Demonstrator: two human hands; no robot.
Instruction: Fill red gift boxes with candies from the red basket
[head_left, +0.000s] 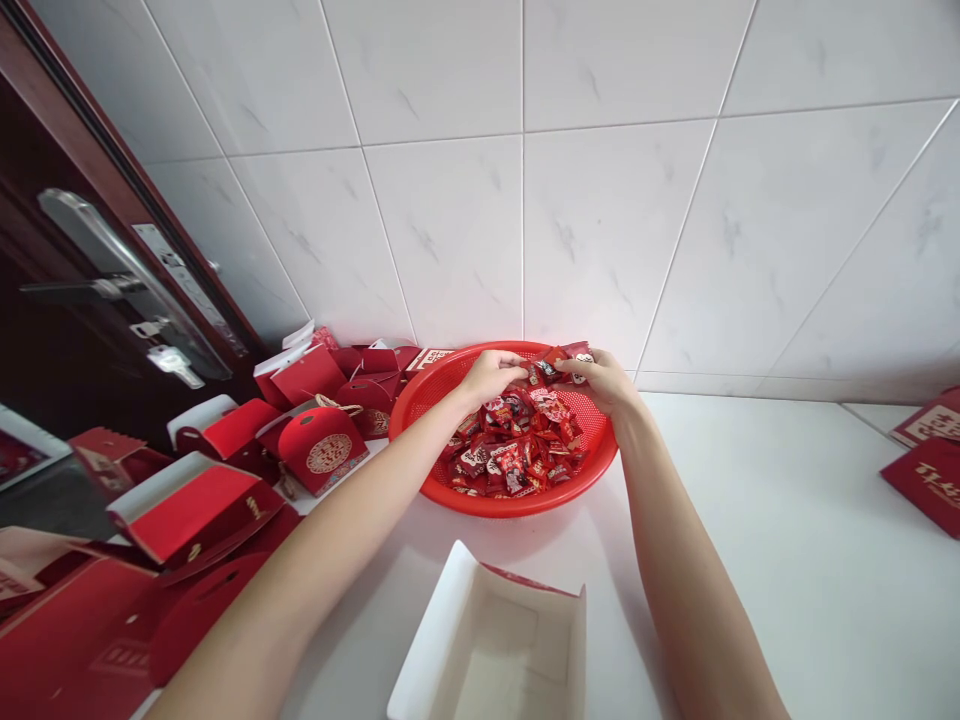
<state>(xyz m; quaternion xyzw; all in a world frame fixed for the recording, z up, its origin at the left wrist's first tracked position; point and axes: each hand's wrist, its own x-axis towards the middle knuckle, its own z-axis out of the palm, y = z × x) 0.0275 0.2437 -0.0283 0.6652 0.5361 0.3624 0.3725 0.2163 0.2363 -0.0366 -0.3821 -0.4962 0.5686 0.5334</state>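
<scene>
Pale, grey-veined tiles (600,220) rise behind the white table (757,540), and from here I see sweets (516,462) heaped in a rounded, perforated red basket (517,508). Over its far side the right hand (607,382) pinches a few; the left hand (489,378) curls in close beside them, its hold unclear to me. Light fingertip pressure, I'd judge, suits such slick, crinkled wrappers (577,350). Nearer stands an open card box (510,650), smooth and pale inside.

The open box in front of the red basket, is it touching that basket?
Apart. The head view shows a strip of bare white countertop between the red basket's near rim and the open box.
</scene>
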